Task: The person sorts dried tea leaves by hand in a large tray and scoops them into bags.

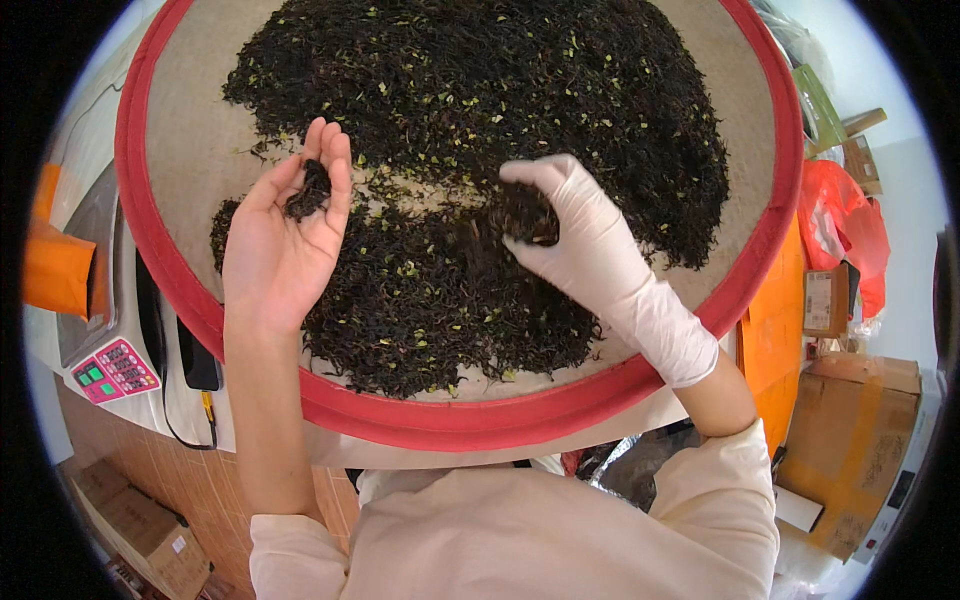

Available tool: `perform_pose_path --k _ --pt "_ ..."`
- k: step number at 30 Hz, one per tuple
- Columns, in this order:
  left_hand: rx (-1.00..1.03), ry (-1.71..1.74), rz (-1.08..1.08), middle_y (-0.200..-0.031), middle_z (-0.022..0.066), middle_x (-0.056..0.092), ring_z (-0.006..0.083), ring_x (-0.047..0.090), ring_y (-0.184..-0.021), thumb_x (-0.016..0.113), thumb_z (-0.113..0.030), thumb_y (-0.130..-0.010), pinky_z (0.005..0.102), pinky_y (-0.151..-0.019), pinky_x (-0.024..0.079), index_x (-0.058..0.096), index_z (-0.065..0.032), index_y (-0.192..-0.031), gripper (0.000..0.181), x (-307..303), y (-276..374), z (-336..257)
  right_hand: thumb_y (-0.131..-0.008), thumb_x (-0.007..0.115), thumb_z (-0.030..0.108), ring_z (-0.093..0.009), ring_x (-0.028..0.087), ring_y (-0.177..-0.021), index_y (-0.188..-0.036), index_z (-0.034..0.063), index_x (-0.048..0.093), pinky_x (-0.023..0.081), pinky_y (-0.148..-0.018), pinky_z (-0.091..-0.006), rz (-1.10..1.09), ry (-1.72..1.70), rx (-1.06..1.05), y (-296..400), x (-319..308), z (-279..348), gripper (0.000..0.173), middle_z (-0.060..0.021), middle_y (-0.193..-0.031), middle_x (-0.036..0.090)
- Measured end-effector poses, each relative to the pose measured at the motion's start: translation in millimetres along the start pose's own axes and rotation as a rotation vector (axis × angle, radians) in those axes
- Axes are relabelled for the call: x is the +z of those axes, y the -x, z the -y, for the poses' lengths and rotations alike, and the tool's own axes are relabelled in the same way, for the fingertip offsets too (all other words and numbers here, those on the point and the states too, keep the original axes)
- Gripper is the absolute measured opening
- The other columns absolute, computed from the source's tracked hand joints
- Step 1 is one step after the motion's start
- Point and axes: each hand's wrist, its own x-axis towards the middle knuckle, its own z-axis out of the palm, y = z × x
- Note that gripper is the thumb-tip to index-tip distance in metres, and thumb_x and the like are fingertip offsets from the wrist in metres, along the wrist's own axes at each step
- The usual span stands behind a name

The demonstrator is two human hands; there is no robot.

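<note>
A round tray with a red fabric rim lies before me, spread with dark, twisted dried leaves, probably tea, mixed with small yellow-green bits. My left hand is bare, palm up above the tray's left part, its fingers loosely curled around a small dark clump of leaves. On my right hand is a white glove. Its thumb and fingers are curved around a loose, blurred bunch of the dark leaves, low over the pile. A pale strip of tray bottom shows between the two heaps.
Left of the tray are a digital scale with a pink keypad, an orange bag, a black phone and a cable. Cardboard boxes, a red plastic bag and orange material are at the right. Another carton stands on the floor.
</note>
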Motion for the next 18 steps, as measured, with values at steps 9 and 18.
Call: perform_pose_path --k 9,18 --pt "-0.005 0.010 -0.004 -0.119 0.0178 0.054 0.0264 0.055 -0.112 0.035 -0.004 -0.097 0.0357 -0.095 0.050 0.047 0.0082 -0.120 0.029 -4 1 -4 -0.091 0.058 0.018 -0.020 0.060 -0.098 -0.127 0.0053 0.052 0.048 -0.086 -0.0309 0.182 -0.290 0.245 -9 -26 5 0.038 -0.0107 -0.115 0.061" --pt "-0.008 0.039 0.053 -0.118 0.0181 0.054 0.0265 0.055 -0.112 0.035 -0.004 -0.097 0.0360 -0.094 0.051 0.047 0.0082 -0.121 0.030 0 4 -6 -0.091 0.052 0.035 -0.038 0.064 -0.084 -0.110 -0.0041 0.056 0.050 -0.077 -0.0444 0.281 0.298 0.548 47 -19 -8 0.043 -0.0241 -0.088 0.065"
